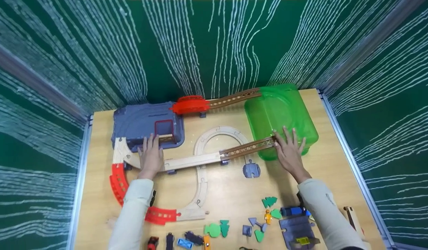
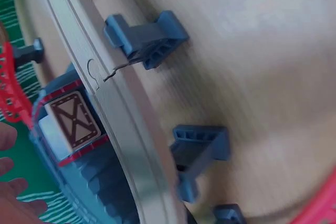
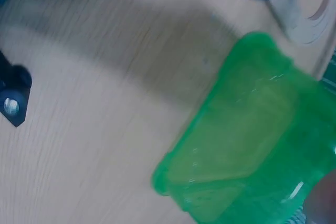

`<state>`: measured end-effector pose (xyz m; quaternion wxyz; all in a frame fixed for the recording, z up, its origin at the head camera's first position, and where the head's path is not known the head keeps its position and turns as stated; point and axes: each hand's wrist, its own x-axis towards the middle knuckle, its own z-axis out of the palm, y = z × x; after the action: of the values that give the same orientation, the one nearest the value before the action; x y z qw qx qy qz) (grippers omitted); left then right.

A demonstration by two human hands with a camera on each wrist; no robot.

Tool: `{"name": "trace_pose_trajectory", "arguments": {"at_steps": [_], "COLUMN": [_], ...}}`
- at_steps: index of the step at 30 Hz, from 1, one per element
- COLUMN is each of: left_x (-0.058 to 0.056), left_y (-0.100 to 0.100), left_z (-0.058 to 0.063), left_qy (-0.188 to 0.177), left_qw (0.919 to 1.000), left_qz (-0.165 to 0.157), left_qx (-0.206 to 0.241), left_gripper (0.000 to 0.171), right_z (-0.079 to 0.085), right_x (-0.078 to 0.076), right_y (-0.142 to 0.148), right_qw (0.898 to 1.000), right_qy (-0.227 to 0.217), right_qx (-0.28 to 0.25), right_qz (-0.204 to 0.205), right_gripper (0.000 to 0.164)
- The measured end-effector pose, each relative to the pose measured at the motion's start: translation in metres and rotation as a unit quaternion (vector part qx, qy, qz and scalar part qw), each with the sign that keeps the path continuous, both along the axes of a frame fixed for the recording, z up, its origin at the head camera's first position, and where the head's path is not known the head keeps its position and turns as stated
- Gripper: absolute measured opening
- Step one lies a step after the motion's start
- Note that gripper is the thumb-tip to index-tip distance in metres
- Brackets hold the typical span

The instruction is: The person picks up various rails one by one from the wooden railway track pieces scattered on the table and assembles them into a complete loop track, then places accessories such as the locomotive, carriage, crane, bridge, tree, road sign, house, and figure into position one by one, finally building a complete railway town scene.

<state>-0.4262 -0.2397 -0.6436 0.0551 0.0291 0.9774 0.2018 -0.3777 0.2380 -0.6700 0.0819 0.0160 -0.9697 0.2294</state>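
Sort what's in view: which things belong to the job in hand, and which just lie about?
Likely in the job: wooden track and gray base, near the left hand; brown ramp and green bin, at the right hand; red bridge.

Likely just lying about: green tree, orange figure, toy vehicles.

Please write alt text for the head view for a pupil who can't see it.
A person's left hand is over a pale toy track near a grey base; the right hand is over a translucent green box, by a brown track section. Toy trees and vehicles lie in the foreground.
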Motion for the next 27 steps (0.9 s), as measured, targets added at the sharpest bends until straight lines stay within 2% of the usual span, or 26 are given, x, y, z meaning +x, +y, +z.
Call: {"name": "trace_pose_trajectory", "arguments": {"at_steps": [5,12,17,22,27], "left_x": [0.044,0.118,0.169,0.217,0.258], "left_y": [-0.006,-0.006,0.001,0.017,0.035], "left_z": [0.006,0.006,-0.006,-0.023,-0.037], "left_qy": [0.007,0.007,0.003,-0.032,-0.048], "left_qw": [0.9996,0.9978,0.9957,0.9895,0.9855], "left_qz": [0.007,0.01,0.016,0.014,-0.007], "left_qx": [0.028,0.066,0.091,0.141,0.163], "left_gripper": [0.05,0.057,0.057,0.056,0.059], "right_z": [0.013,0.023,0.022,0.016,0.006], "right_x": [0.018,0.058,0.093,0.126,0.161], "right_y": [-0.013,-0.033,-0.04,-0.048,-0.064], "right_qw": [0.998,0.991,0.988,0.984,0.983], "right_qy": [0.047,0.079,0.083,0.088,0.06], "right_qx": [-0.039,-0.085,-0.102,-0.123,-0.144], "right_qz": [0.03,0.067,0.077,0.089,0.099], "right_gripper": [0.039,0.037,0.035,0.036,0.038]}}
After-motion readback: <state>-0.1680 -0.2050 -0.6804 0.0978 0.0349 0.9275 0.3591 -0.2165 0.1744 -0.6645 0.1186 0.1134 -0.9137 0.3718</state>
